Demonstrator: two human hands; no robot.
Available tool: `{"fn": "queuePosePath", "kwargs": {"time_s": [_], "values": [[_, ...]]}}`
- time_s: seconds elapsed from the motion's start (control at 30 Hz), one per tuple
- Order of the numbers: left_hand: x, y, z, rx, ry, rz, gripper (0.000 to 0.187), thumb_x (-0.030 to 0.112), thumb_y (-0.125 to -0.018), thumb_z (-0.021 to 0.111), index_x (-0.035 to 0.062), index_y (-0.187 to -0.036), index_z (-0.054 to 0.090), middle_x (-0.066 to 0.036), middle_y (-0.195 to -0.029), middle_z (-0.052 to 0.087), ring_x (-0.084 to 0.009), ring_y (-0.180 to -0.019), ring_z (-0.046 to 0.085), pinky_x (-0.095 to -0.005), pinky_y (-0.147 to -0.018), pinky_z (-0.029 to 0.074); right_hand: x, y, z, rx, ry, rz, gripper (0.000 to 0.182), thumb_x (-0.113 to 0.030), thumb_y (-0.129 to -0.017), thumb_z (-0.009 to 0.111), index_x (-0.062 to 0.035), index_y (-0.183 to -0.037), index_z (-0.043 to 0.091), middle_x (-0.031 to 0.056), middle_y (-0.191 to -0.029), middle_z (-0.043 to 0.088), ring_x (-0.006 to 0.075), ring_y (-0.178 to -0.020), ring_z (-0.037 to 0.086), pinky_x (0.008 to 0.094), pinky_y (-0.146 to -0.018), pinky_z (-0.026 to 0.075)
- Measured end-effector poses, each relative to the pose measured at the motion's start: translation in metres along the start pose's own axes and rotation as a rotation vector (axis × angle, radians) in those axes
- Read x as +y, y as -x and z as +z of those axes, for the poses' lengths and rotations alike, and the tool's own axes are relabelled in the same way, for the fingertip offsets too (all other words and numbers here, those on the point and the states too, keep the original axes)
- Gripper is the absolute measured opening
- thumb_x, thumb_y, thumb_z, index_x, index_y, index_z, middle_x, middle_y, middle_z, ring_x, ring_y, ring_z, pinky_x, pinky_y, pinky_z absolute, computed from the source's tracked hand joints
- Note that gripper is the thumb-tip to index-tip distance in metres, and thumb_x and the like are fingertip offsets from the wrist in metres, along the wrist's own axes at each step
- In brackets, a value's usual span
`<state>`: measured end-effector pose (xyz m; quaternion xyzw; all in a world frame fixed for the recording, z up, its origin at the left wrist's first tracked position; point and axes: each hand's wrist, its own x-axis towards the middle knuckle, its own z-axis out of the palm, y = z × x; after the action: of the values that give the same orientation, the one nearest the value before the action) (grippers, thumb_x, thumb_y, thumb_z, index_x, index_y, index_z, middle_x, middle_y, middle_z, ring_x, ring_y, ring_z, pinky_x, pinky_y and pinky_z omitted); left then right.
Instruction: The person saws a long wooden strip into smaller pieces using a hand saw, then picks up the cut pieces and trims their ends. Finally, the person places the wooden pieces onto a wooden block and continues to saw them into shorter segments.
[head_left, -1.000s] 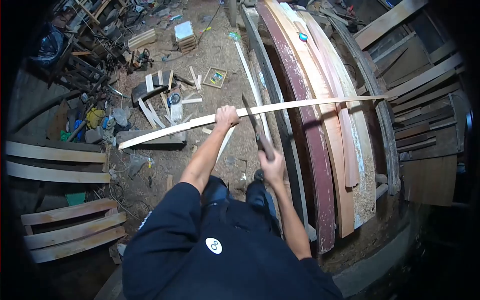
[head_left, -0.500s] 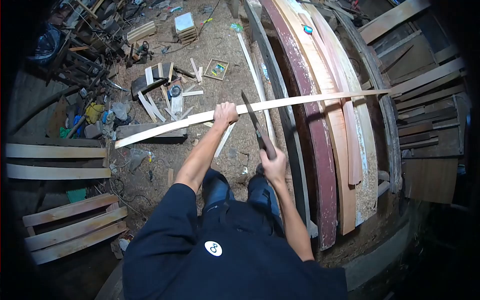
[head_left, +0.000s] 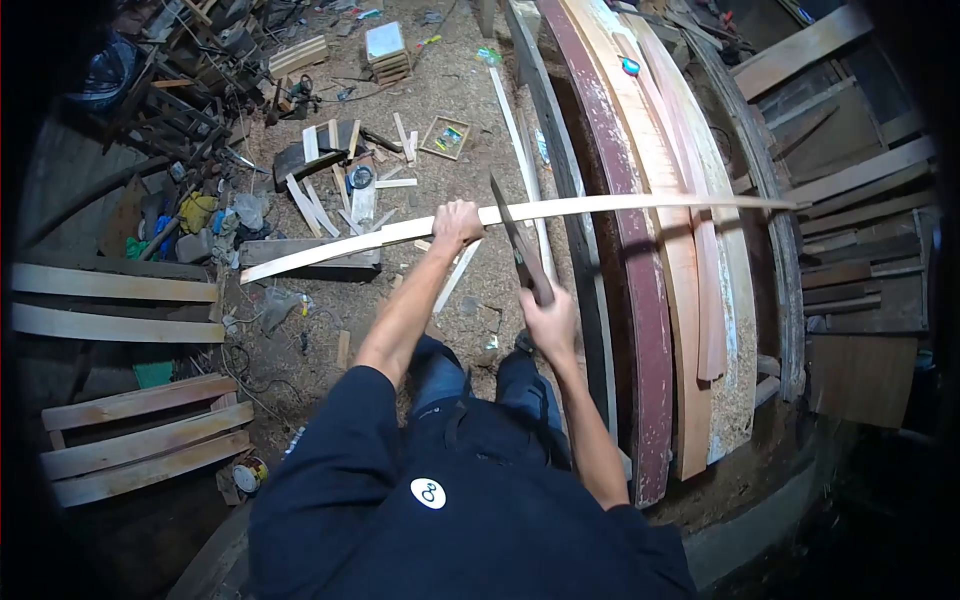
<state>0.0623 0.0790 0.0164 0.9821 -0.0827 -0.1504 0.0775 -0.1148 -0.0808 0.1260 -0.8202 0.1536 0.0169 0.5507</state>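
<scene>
A long, pale wooden strip [head_left: 340,247] runs across in front of me, its right part lying over the boards on the bench. My left hand [head_left: 458,222] is closed round the strip, left of the saw. In my right hand [head_left: 550,322] is the handle of a handsaw [head_left: 524,240]. Its dark blade points away from me and meets the strip just right of my left hand. Whether the teeth have cut into the wood cannot be made out.
Along the right stands a bench of long planks, one dark red [head_left: 610,170], with a blue tape measure [head_left: 629,66] on top. Offcuts [head_left: 310,205] and a small wooden frame [head_left: 445,138] lie on the sawdust-covered floor. Slatted wooden pieces [head_left: 150,445] are at the left.
The view has turned slightly, shifting the whole scene. My right hand and the saw sit a little farther forward; my left hand keeps its grip on the strip.
</scene>
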Motion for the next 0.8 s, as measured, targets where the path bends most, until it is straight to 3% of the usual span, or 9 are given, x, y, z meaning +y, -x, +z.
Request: {"fn": "queuePosePath", "kwargs": {"time_s": [0.07, 0.1, 0.2, 0.33, 0.4, 0.53, 0.8], "values": [[-0.005, 0.000, 0.004, 0.032, -0.025, 0.015, 0.022, 0.018, -0.070, 0.063, 0.0040, -0.084, 0.073, -0.020, -0.088, 0.069, -0.0319, -0.086, 0.069, -0.0393, -0.076, 0.055, 0.020, 0.023, 0.002, 0.083, -0.137, -0.102, 0.025, -0.022, -0.078, 0.061, 0.0030, -0.074, 0.060, 0.0085, -0.054, 0.051, 0.0144, -0.051, 0.051, 0.0347, -0.050, 0.039], [-0.002, 0.003, 0.005, 0.000, -0.020, 0.042, 0.022, 0.014, -0.069, 0.059, 0.0037, -0.083, 0.073, -0.020, -0.088, 0.069, -0.0321, -0.085, 0.069, -0.0397, -0.075, 0.055, 0.017, 0.017, 0.001, 0.065, -0.102, -0.050, 0.025, -0.021, -0.078, 0.061, 0.0030, -0.073, 0.059, 0.0084, -0.053, 0.050, 0.0145, -0.050, 0.050, 0.0350, -0.049, 0.039], [0.009, 0.010, 0.013, 0.016, -0.033, 0.066, 0.021, 0.015, -0.069, 0.059, 0.0039, -0.082, 0.072, -0.021, -0.087, 0.069, -0.0322, -0.083, 0.069, -0.0398, -0.073, 0.055, 0.016, -0.028, 0.018, 0.018, -0.053, 0.015, 0.024, -0.019, -0.077, 0.060, 0.0029, -0.070, 0.054, 0.0088, -0.052, 0.050, 0.0153, -0.048, 0.048, 0.0360, -0.048, 0.038], [0.020, 0.010, 0.010, -0.005, 0.038, 0.024, 0.020, 0.016, -0.070, 0.060, 0.0054, -0.081, 0.073, -0.020, -0.086, 0.069, -0.0314, -0.080, 0.070, -0.0413, -0.072, 0.054, 0.007, -0.013, 0.008, 0.044, -0.031, 0.014, 0.022, -0.018, -0.077, 0.060, 0.0028, -0.071, 0.055, 0.0093, -0.054, 0.051, 0.0157, -0.050, 0.049, 0.0348, -0.049, 0.039], [0.022, 0.010, 0.039, 0.010, -0.001, 0.065, 0.019, 0.015, -0.070, 0.060, 0.0045, -0.080, 0.073, -0.020, -0.083, 0.069, -0.0310, -0.079, 0.070, -0.0418, -0.071, 0.055, 0.013, -0.002, 0.007, 0.090, -0.045, 0.027, 0.021, -0.018, -0.077, 0.061, 0.0020, -0.071, 0.056, 0.0076, -0.054, 0.052, 0.0147, -0.051, 0.050, 0.0336, -0.051, 0.041], [0.025, 0.024, 0.031, -0.029, 0.016, 0.161, 0.019, 0.014, -0.070, 0.059, 0.0039, -0.079, 0.073, -0.021, -0.082, 0.069, -0.0317, -0.078, 0.069, -0.0403, -0.070, 0.055, 0.025, 0.012, 0.009, 0.062, -0.097, 0.122, 0.020, -0.017, -0.078, 0.061, 0.0013, -0.071, 0.056, 0.0051, -0.054, 0.049, 0.0130, -0.051, 0.048, 0.0338, -0.049, 0.039], [0.018, 0.010, 0.036, 0.022, 0.033, 0.123, 0.020, 0.015, -0.068, 0.059, 0.0051, -0.080, 0.072, -0.022, -0.082, 0.068, -0.0339, -0.078, 0.069, -0.0430, -0.070, 0.055, 0.040, 0.005, 0.027, 0.142, -0.112, 0.026, 0.025, -0.021, -0.084, 0.062, 0.0006, -0.074, 0.056, 0.0038, -0.055, 0.046, 0.0114, -0.052, 0.044, 0.0332, -0.050, 0.037]]}}
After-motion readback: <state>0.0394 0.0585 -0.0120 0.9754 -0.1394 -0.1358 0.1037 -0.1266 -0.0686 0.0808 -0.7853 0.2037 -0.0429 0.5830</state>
